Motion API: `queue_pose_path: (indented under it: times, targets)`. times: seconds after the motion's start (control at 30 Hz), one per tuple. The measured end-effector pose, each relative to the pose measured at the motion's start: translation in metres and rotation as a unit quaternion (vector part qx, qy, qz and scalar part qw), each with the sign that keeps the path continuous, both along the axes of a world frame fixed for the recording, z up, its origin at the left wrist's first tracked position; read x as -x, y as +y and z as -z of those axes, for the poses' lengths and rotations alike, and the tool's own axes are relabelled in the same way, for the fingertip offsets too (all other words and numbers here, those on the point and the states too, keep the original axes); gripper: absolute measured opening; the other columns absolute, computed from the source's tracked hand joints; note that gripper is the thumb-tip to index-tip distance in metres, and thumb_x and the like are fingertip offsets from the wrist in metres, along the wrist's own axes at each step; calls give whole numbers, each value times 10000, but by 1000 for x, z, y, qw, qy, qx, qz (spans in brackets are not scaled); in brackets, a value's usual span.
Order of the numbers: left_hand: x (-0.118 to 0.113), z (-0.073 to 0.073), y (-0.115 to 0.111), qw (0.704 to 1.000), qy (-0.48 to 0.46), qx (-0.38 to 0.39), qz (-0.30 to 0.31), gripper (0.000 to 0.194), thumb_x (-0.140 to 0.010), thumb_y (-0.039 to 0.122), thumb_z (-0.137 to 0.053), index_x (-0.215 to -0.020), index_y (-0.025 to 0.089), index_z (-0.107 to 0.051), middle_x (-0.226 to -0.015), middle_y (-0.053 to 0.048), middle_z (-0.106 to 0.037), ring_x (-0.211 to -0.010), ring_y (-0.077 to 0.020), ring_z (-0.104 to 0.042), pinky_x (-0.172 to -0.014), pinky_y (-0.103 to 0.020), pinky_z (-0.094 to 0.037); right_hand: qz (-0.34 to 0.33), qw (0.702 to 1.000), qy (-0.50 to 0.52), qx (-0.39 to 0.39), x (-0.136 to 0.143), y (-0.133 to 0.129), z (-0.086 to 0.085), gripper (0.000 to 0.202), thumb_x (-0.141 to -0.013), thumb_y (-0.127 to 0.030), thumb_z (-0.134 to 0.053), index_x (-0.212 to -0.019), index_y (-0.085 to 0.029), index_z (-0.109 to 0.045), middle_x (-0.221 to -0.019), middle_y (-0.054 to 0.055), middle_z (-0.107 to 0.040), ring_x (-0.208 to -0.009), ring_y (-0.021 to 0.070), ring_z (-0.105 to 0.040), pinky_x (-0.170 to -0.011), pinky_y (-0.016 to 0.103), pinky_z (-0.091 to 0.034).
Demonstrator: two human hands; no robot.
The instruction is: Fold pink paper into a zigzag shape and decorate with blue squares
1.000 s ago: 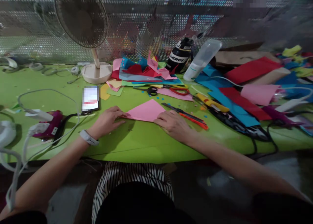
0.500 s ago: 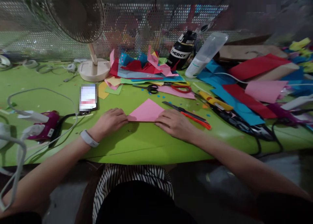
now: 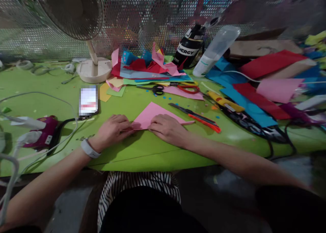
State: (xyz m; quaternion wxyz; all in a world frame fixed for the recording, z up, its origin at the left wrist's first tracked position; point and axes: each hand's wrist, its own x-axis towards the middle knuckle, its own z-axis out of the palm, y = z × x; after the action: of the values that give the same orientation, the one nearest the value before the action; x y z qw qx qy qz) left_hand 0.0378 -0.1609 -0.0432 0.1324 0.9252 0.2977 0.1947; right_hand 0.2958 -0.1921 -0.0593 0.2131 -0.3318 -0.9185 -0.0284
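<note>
On the green counter [image 3: 142,151], folded pink paper [image 3: 150,112] lies pressed flat under left hand [image 3: 113,129] and right hand [image 3: 166,129], fingers spread; behind, a black bottle [image 3: 188,49] reads "ENERGY".

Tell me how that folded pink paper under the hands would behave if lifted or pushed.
The pink paper is a thin flat sheet, so it is probably very light and floppy. Lying flat on the smooth green table, it would likely slide easily. Left hand and right hand press on it; it probably creases easily.
</note>
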Motion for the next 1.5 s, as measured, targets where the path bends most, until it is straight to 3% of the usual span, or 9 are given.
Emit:
queue_pose_path:
  times: [0.23,0.43,0.87,1.27,1.5]
  targets:
    - [-2,1,0,999,-31,31,12,227,-934,353,-554,-943,182,-703,-838,-56,-684,-769,-160,-617,-704,-294,-468,9,996,50,73,-1,-1,1,180,-942,-238,-543,-884,-162,-695,-885,84,-636,-826,199,-543,-735,335,-410]
    - [-6,1,1,996,-31,70,-34,261,-932,379,-549,-860,178,-698,-761,-37,-656,-699,-141,-587,-652,-278,-442,29,983,81,160,0,4,-3,160,-933,-247,-568,-854,-152,-669,-852,73,-616,-840,196,-546,-750,325,-412]
    - [-11,-11,6,974,29,200,-105,280,-865,414,-562,-744,182,-660,-739,-24,-642,-662,-126,-562,-614,-257,-396,115,918,108,365,6,23,-13,182,-874,-318,-619,-763,-176,-595,-797,25,-639,-749,161,-549,-650,276,-360]
    - [-16,-17,-1,953,46,235,-187,307,-828,463,-575,-740,181,-657,-776,-40,-675,-635,-141,-565,-577,-265,-391,128,914,111,368,8,25,-12,174,-856,-318,-640,-765,-179,-589,-792,18,-637,-726,152,-543,-629,269,-349]
    - [-18,-14,-1,959,72,185,-203,264,-826,426,-586,-737,184,-644,-805,-44,-671,-669,-150,-582,-616,-279,-412,139,916,112,359,8,25,-12,175,-842,-320,-663,-766,-181,-590,-794,21,-644,-723,150,-548,-619,270,-353]
